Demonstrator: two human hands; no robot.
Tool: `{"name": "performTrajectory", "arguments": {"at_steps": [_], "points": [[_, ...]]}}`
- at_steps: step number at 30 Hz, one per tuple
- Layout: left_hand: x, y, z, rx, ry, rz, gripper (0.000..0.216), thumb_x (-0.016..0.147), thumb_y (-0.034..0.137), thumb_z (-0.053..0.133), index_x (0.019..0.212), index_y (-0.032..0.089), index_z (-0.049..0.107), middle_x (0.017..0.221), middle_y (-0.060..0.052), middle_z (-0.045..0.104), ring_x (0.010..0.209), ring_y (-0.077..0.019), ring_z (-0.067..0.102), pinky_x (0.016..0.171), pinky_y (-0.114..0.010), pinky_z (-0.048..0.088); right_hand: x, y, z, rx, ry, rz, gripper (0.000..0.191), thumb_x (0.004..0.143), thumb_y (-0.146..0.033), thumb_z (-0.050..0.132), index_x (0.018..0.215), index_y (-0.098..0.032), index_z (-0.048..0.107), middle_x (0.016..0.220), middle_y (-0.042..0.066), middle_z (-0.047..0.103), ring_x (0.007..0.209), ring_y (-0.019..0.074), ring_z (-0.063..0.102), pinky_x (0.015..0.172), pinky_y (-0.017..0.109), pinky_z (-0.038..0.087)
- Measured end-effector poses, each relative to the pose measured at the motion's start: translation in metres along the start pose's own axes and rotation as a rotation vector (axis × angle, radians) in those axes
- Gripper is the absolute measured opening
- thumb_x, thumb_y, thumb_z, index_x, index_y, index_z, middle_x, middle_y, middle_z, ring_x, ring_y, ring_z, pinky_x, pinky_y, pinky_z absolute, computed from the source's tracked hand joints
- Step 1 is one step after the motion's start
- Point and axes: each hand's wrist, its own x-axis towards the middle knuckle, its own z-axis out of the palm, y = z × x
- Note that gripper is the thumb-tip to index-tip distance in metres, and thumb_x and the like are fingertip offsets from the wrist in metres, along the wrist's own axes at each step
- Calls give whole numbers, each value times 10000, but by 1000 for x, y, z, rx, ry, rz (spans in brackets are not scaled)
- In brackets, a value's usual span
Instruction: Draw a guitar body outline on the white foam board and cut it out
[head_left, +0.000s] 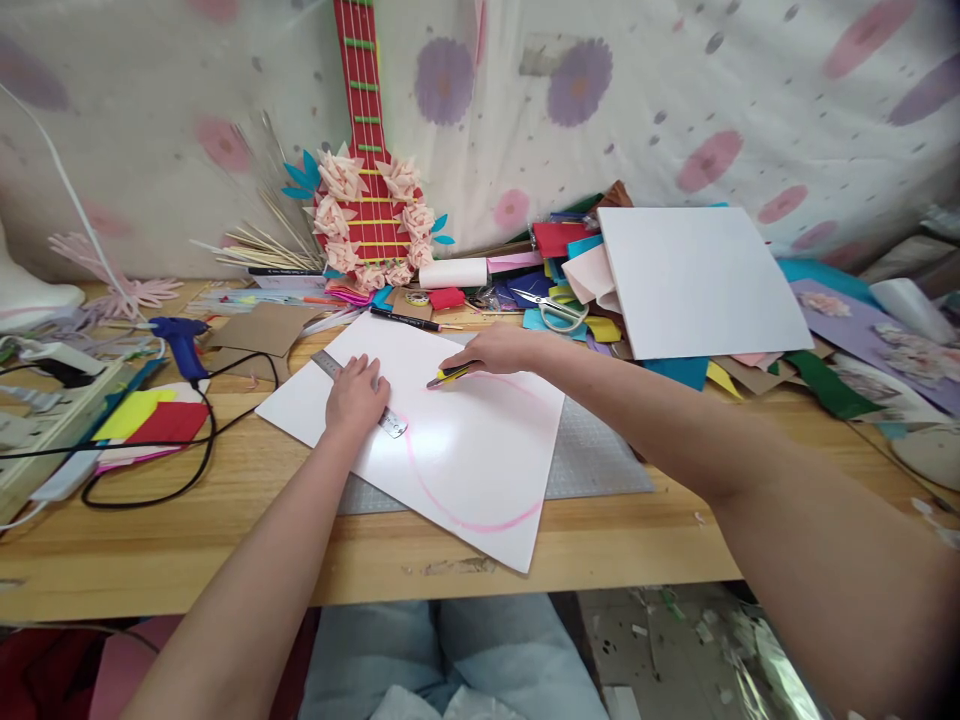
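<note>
A white board lies at an angle near the table's front edge, with a curved pink line drawn on it. My left hand rests on a metal ruler, its fingers stretched out and pressing the ruler against the board. To the right, my right hand grips a yellow utility knife, whose tip points left and down at the board's surface. The tip is apart from the ruler; whether it touches the board I cannot tell. Under the board, a grey cutting mat partly shows.
A red paper guitar with pink paper flowers stands at the back. A black marker touches the board's far edge. Scissors, felt scraps and another white board lie back right. At left are a blue glue gun and power strip.
</note>
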Motion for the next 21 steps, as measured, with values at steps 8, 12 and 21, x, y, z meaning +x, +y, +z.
{"name": "performTrajectory", "arguments": {"at_steps": [8, 12, 21], "points": [[0, -1, 2, -2, 26, 5, 465, 852, 281, 337, 1247, 166, 553, 1395, -85, 442, 1326, -250, 337, 1119, -435, 226, -2, 7, 6, 51, 3, 9, 405, 907, -349, 383, 1293, -452, 452, 1069, -8, 675, 763, 148, 584, 615, 245, 276], [0, -2, 2, -3, 24, 0, 461, 851, 281, 342, 1251, 179, 549, 1398, -73, 440, 1327, -242, 335, 1122, -429, 220, -2, 11, 9, 69, 3, -5, 417, 908, -320, 375, 1300, -441, 448, 1077, -2, 671, 769, 148, 585, 603, 243, 275], [0, -1, 3, 1, 20, -5, 466, 853, 289, 336, 1248, 170, 552, 1397, -74, 441, 1330, -234, 332, 1129, -419, 207, -5, 18, 13, 75, 19, 3, 428, 892, -294, 407, 1288, -445, 460, 1100, -23, 664, 788, 139, 587, 608, 234, 280]]}}
